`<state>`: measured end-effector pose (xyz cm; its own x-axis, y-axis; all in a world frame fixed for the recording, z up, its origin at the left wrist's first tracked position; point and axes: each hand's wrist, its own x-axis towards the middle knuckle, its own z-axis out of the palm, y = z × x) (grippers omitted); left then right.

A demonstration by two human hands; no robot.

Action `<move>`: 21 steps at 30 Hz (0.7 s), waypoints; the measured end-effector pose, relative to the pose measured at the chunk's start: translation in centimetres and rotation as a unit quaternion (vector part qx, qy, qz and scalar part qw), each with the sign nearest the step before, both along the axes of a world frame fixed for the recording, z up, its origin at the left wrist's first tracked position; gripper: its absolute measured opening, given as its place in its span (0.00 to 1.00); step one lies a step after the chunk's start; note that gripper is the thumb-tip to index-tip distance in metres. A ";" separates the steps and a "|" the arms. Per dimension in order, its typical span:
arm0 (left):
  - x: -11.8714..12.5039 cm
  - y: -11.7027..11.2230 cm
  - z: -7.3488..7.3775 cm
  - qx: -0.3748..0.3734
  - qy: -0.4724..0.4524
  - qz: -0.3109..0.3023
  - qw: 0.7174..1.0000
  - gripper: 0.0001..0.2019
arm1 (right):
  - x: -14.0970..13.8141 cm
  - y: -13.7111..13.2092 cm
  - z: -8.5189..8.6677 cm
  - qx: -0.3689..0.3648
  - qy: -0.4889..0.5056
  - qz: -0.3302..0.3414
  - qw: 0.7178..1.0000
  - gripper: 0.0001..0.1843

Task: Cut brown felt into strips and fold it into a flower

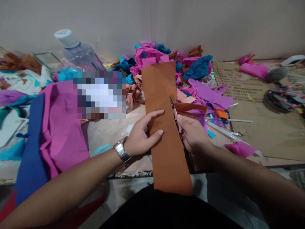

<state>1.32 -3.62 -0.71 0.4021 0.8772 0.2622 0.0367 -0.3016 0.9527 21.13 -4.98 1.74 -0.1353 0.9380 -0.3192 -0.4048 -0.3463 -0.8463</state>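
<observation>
A long strip of brown crepe paper point(166, 159) runs from the table's scrap heap toward my lap, its near end hanging past the table edge. My left hand point(144, 133) holds its left edge, thumb and forefinger on top and the other fingers out of sight beneath. In my right hand point(194, 132) is a pair of scissors point(175, 114), closed around the handles. The blades lie at the paper's right edge, pointing away from me. A narrow cut strip of brown paper point(193, 108) curls to the right, above my right hand.
Crumpled coloured scraps point(150, 55) pile up against the wall. A clear bottle point(82, 55) stands tilted at back left. Magenta paper point(66, 127) and blue paper point(32, 149) overhang the front edge. Cardboard point(259, 127) and a dark pincushion-like object point(281, 98) lie right.
</observation>
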 end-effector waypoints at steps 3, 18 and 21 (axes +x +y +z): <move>0.0 0.0 0.0 -0.001 -0.001 0.001 1.000 0.29 | 0.0 0.1 -0.1 -0.002 0.001 -0.004 1.000 0.23; -0.1 0.0 0.1 -0.002 0.007 0.005 1.000 0.27 | 0.2 0.2 -0.1 -0.011 -0.002 0.004 1.000 0.27; -0.1 -0.1 0.1 -0.004 0.017 0.002 1.000 0.27 | 0.2 0.4 0.0 -0.011 -0.001 0.004 1.000 0.27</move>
